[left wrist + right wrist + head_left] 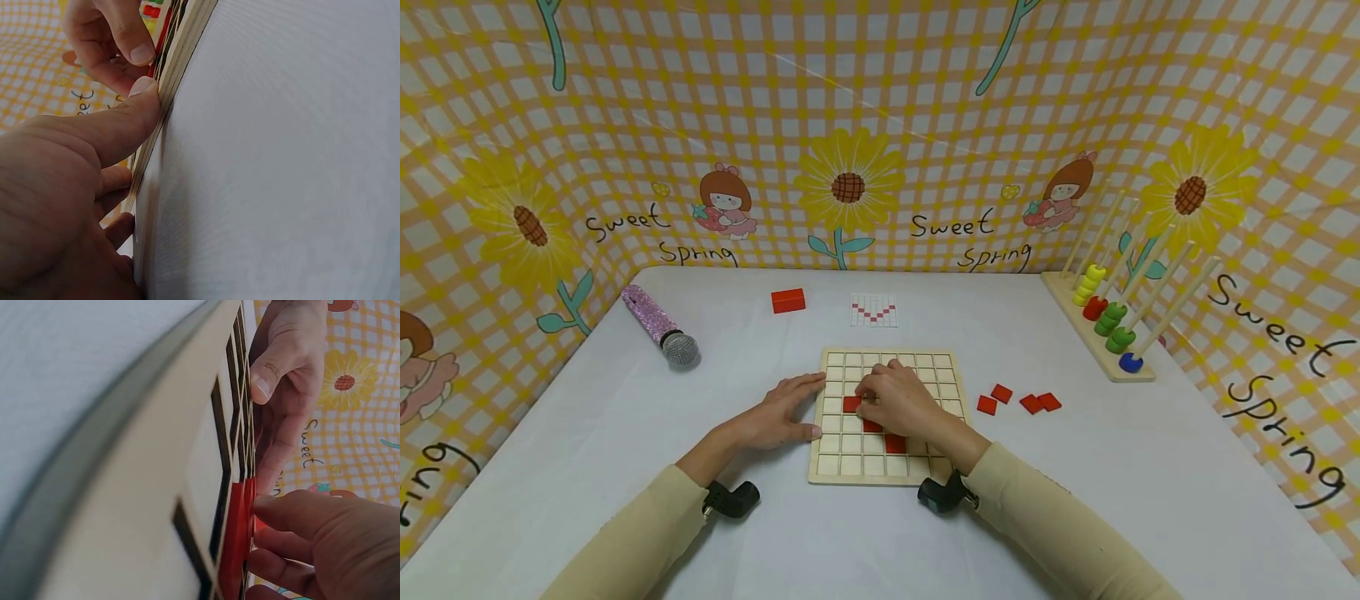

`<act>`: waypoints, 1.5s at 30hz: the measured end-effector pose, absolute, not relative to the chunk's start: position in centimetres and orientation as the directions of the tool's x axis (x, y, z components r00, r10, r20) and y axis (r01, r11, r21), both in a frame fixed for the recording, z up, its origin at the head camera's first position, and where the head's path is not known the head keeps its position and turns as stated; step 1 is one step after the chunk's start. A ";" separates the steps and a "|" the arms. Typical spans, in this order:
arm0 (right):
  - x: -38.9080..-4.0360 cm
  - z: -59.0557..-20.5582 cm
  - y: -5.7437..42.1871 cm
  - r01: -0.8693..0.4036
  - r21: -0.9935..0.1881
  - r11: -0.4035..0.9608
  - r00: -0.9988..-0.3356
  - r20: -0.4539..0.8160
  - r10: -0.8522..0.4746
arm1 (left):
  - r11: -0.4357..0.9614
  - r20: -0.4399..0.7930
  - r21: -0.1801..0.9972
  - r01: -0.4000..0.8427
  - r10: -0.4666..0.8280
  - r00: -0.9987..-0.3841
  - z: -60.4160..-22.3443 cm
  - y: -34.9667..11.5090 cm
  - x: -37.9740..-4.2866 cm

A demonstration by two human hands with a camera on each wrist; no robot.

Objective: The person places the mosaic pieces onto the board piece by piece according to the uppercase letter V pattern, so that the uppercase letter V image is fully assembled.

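Note:
A square wooden grid board lies flat on the white table. My left hand rests at its left edge, thumb and fingers spread and touching the rim; in the left wrist view the thumb lies against the board's side. My right hand reaches over the grid with bent fingers, pinching at a square red tile in a left-hand cell. Two more red tiles, one partly under the hand and one by the wrist, step down diagonally to the right.
Several loose red tiles lie right of the board. Behind it are a pattern card with a red V shape and a red block. A pink glittery microphone lies at left; a peg stand with coloured rings stands at right.

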State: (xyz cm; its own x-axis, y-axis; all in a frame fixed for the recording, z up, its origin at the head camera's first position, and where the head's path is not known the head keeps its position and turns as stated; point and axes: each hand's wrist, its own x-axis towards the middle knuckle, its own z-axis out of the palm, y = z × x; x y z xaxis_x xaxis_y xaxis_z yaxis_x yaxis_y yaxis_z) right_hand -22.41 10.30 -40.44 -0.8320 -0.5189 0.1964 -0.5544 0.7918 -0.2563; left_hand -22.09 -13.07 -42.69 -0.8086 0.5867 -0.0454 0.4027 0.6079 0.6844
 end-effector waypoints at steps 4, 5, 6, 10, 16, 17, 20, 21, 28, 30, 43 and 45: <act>-22.3 -40.4 10.4 -0.554 -0.249 0.794 -0.832 0.207 -0.515 | 0.612 -0.051 0.683 0.399 0.585 -0.809 -42.7 -13.1 -22.1; -22.2 -40.4 10.4 -0.552 -0.249 0.795 -0.833 0.212 -0.512 | 0.613 -0.052 0.682 0.399 0.585 -0.810 -42.6 -13.1 -22.0; -22.2 -40.3 10.4 -0.548 -0.248 0.799 -0.836 0.211 -0.507 | 0.613 -0.054 0.683 0.397 0.584 -0.810 -42.6 -13.1 -22.0; -21.9 -39.9 10.6 -0.520 -0.257 0.814 -0.853 0.203 -0.481 | 0.614 -0.052 0.682 0.397 0.583 -0.811 -42.7 -13.1 -22.1; -21.4 -39.3 11.5 -0.492 -0.267 0.829 -0.870 0.199 -0.452 | 0.617 -0.054 0.682 0.392 0.577 -0.815 -42.7 -13.1 -22.1; -21.3 -39.2 11.7 -0.490 -0.265 0.830 -0.870 0.202 -0.449 | 0.615 -0.050 0.681 0.397 0.580 -0.813 -42.7 -13.1 -22.1; -21.2 -39.0 12.2 -0.488 -0.278 0.827 -0.871 0.217 -0.441 | 0.616 -0.044 0.676 0.405 0.582 -0.812 -42.8 -13.1 -22.1; -21.1 -38.9 12.4 -0.487 -0.280 0.827 -0.871 0.221 -0.438 | 0.615 -0.039 0.673 0.411 0.585 -0.810 -42.8 -13.1 -22.1; -20.7 -38.6 14.0 -0.484 -0.267 0.833 -0.870 0.252 -0.424 | 0.610 -0.035 0.675 0.415 0.588 -0.808 -42.8 -13.1 -22.1; -20.6 -38.6 14.5 -0.483 -0.266 0.834 -0.869 0.259 -0.421 | 0.610 -0.035 0.676 0.414 0.588 -0.808 -42.8 -13.1 -22.1; -19.9 -38.8 18.0 -0.443 -0.294 0.847 -0.886 0.287 -0.364 | 0.613 -0.052 0.681 0.400 0.585 -0.809 -42.7 -13.1 -22.1; -19.9 -39.0 18.5 -0.429 -0.301 0.852 -0.893 0.282 -0.350 | 0.612 -0.054 0.684 0.397 0.585 -0.809 -42.7 -13.1 -22.0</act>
